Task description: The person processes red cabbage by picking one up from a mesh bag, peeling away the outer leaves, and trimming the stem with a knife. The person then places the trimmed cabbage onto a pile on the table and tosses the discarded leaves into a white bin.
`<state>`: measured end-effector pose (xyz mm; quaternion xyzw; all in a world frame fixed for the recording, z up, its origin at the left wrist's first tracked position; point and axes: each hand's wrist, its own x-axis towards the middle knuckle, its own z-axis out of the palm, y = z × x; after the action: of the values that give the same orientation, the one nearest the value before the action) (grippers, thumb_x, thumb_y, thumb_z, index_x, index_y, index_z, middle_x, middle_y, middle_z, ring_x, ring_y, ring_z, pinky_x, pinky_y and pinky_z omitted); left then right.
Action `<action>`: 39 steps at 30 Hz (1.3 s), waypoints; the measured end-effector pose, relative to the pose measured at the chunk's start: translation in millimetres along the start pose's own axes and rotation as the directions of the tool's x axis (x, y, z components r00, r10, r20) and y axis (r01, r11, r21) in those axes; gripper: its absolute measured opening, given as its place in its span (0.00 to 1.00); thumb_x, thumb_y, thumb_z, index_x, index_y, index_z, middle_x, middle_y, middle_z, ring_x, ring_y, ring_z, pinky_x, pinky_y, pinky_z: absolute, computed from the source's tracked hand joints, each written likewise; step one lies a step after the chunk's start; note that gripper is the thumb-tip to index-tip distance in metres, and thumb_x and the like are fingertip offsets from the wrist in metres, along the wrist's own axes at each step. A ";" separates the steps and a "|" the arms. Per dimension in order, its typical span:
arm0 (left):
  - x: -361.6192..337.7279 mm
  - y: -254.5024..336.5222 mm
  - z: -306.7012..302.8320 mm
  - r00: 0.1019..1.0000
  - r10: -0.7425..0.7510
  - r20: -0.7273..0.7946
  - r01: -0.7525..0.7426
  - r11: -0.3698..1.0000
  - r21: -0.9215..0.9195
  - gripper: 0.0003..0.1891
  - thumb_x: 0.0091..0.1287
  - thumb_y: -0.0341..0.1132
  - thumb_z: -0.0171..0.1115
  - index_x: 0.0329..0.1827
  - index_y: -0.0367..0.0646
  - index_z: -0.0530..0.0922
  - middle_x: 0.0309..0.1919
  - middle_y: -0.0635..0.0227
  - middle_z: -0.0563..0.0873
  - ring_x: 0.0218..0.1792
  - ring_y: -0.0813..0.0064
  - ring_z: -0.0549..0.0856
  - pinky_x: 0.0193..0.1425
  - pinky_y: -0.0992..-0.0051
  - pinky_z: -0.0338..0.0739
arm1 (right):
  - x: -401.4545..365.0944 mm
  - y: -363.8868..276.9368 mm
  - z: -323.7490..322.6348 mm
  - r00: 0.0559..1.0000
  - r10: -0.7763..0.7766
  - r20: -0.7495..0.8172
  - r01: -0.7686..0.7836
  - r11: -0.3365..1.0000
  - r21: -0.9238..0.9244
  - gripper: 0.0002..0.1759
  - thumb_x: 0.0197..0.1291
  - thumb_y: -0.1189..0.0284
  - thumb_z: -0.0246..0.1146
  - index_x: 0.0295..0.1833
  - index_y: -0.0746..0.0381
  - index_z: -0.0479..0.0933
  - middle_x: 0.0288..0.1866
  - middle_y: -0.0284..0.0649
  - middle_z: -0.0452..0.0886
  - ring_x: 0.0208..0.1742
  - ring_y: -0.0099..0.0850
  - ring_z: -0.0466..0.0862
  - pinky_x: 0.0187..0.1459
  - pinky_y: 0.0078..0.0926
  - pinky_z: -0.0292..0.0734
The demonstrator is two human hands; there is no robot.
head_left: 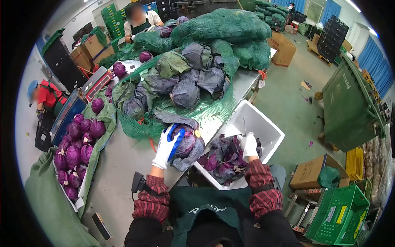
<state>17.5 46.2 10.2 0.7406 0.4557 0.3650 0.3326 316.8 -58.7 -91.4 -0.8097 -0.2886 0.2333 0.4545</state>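
My left hand (pixel 168 145), in a white and blue glove, is closed round the side of a red cabbage (pixel 191 144). Loose outer leaves hang off this cabbage, and its pale cut stem faces right. In my white-gloved right hand (pixel 248 145) is a knife (pixel 244 123), its thin blade pointing up and away from me. That hand is over a white bin (pixel 269 135) holding dark purple leaves (pixel 224 162). Beyond my left hand, untrimmed cabbages (pixel 185 94) lie in an opened green net sack (pixel 138 128) on the metal table (pixel 111 164).
Trimmed purple cabbages (pixel 74 156) fill a lined container at the left. Full net sacks (pixel 222 26) are piled at the table's far end, near a co-worker (pixel 140 20). Another person (pixel 49 94) stands far left. A green wheeled bin (pixel 352 103) and green crate (pixel 337 216) are at the right.
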 end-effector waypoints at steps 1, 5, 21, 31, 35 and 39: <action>0.0 8.7 -7.0 0.998 -0.001 0.055 -0.006 0.994 0.113 0.31 0.60 0.52 0.66 0.58 0.36 0.76 0.54 0.51 0.81 0.57 0.54 0.77 0.65 0.62 0.69 | -13.0 -14.0 6.0 0.940 -0.314 -0.132 0.299 0.946 -0.122 0.14 0.64 0.71 0.60 0.52 0.67 0.73 0.29 0.41 0.80 0.21 0.28 0.77 0.24 0.29 0.73; -3.1 16.6 1.3 0.976 0.088 0.200 -0.125 0.976 0.179 0.36 0.53 0.55 0.71 0.57 0.34 0.77 0.54 0.45 0.80 0.60 0.48 0.75 0.67 0.59 0.67 | -103.6 -57.9 -3.0 0.700 -0.709 0.078 0.713 0.699 -0.047 0.27 0.67 0.68 0.58 0.71 0.56 0.64 0.59 0.51 0.78 0.43 0.40 0.86 0.47 0.34 0.80; -19.4 63.1 55.5 0.991 0.129 -0.040 -0.088 0.837 0.540 0.32 0.53 0.56 0.70 0.55 0.44 0.79 0.56 0.44 0.74 0.57 0.44 0.73 0.61 0.54 0.70 | -107.7 -45.6 35.0 0.849 -0.433 0.302 0.493 0.855 -0.160 0.07 0.57 0.76 0.54 0.35 0.70 0.72 0.27 0.55 0.79 0.32 0.53 0.83 0.33 0.44 0.78; 2.7 68.7 60.1 0.996 0.069 -0.047 -0.024 0.780 0.625 0.31 0.55 0.59 0.67 0.57 0.50 0.80 0.57 0.45 0.74 0.55 0.46 0.75 0.56 0.55 0.74 | -85.2 -84.6 26.9 0.780 -0.350 0.518 0.558 0.763 -0.326 0.12 0.51 0.72 0.64 0.35 0.71 0.77 0.31 0.58 0.81 0.38 0.52 0.84 0.39 0.43 0.80; -0.3 52.7 56.4 0.995 0.095 -0.024 -0.062 0.797 0.601 0.32 0.55 0.57 0.68 0.58 0.47 0.78 0.59 0.44 0.73 0.59 0.45 0.73 0.63 0.57 0.69 | -88.5 -54.7 65.0 0.788 -0.504 0.354 0.611 0.709 -0.352 0.09 0.54 0.73 0.57 0.35 0.70 0.76 0.29 0.56 0.80 0.33 0.50 0.84 0.34 0.43 0.80; -5.0 5.8 46.5 0.988 0.156 0.021 -0.149 0.889 0.433 0.33 0.51 0.52 0.73 0.55 0.37 0.78 0.60 0.45 0.72 0.60 0.47 0.72 0.64 0.58 0.69 | -85.9 -48.5 70.4 0.838 -0.415 0.354 0.522 0.800 -0.298 0.09 0.58 0.75 0.54 0.37 0.70 0.74 0.28 0.55 0.80 0.33 0.52 0.84 0.34 0.44 0.80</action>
<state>57.6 32.0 -10.0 0.8268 0.4682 0.2849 0.1266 197.1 -54.4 -73.0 -0.7447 -0.5806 0.1601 0.2876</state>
